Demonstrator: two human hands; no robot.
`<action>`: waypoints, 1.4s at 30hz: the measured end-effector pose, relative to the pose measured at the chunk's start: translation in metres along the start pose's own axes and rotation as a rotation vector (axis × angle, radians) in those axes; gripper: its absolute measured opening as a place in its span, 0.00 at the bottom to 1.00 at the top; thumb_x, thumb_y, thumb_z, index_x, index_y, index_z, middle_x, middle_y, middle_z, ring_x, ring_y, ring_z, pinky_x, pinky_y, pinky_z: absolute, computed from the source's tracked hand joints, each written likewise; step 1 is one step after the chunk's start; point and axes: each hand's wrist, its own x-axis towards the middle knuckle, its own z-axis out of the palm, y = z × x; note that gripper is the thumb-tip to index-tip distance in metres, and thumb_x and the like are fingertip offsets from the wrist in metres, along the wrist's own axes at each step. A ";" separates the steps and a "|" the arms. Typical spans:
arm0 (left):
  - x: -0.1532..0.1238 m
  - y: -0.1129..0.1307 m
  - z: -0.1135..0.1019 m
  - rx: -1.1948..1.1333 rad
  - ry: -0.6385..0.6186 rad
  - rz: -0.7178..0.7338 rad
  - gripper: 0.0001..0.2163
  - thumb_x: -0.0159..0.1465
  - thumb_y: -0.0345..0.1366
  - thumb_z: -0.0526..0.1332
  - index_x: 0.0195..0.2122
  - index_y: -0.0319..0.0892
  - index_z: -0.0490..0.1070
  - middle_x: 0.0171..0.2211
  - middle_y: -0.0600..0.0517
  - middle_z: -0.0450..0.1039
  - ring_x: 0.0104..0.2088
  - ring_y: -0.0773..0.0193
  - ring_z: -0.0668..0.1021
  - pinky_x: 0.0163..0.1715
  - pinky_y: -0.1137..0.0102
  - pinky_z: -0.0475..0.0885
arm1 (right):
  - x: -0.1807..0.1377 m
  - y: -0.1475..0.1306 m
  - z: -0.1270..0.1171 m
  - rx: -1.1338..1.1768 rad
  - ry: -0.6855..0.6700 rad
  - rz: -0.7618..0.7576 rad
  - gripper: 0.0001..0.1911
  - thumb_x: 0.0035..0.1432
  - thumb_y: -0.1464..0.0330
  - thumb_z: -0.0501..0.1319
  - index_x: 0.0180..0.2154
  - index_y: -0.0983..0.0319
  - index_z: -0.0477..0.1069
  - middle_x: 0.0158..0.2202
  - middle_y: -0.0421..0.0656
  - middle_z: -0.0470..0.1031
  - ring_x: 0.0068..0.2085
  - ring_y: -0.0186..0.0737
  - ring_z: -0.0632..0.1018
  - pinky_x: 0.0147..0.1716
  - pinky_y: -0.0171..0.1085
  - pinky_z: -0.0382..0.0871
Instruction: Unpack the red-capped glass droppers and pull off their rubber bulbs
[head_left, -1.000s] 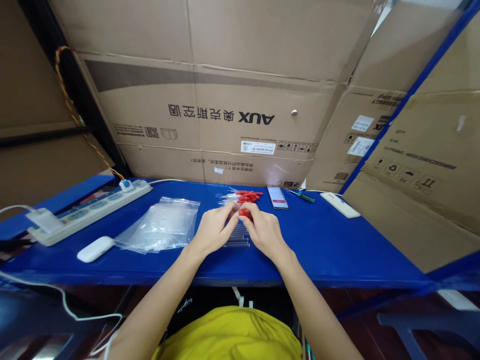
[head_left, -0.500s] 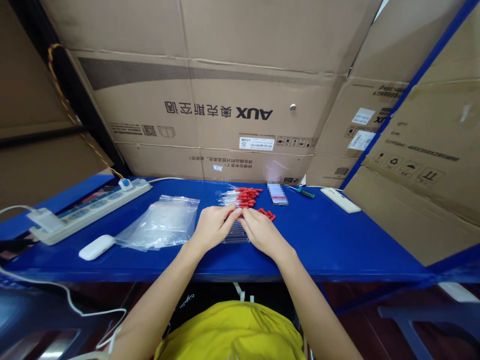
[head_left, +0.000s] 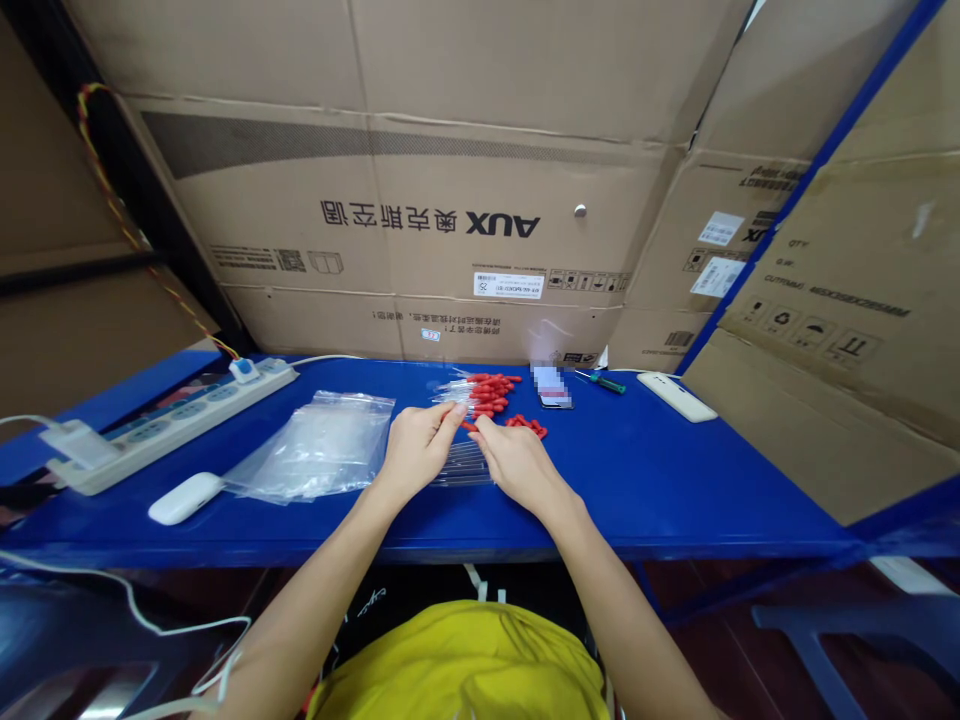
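Note:
Over the blue table, my left hand (head_left: 418, 440) and my right hand (head_left: 516, 455) face each other, fingers closed in a pinch. Between their fingertips shows the red rubber bulb (head_left: 469, 425) of a dropper; its clear tube is mostly hidden by my fingers. Just below lie several loose clear tubes (head_left: 466, 464) side by side. Behind my hands is a pile of droppers (head_left: 491, 392), clear tubes pointing left and red bulbs right. A small heap of loose red rubber bulbs (head_left: 526, 427) rests beyond my right hand.
Clear zip bags (head_left: 319, 445) lie to the left, beside a white rounded device (head_left: 185, 497) and a white power strip (head_left: 176, 422). Toward the back right are a phone (head_left: 553, 387), a green-handled screwdriver (head_left: 604, 382) and a white slab-shaped device (head_left: 676, 397). Cardboard (head_left: 420, 150) walls the back.
My hands have drawn slightly apart, the left one moving left, so the red bulb between them shows more. More of the loose clear tubes is visible. The view has shifted a little.

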 end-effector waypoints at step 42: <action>0.009 -0.034 0.000 -0.202 -0.076 -0.145 0.09 0.64 0.43 0.66 0.40 0.45 0.75 0.38 0.52 0.81 0.36 0.61 0.81 0.40 0.67 0.72 | -0.002 0.012 0.016 0.413 -0.047 0.254 0.09 0.58 0.76 0.70 0.35 0.57 0.75 0.36 0.39 0.80 0.45 0.43 0.78 0.48 0.40 0.67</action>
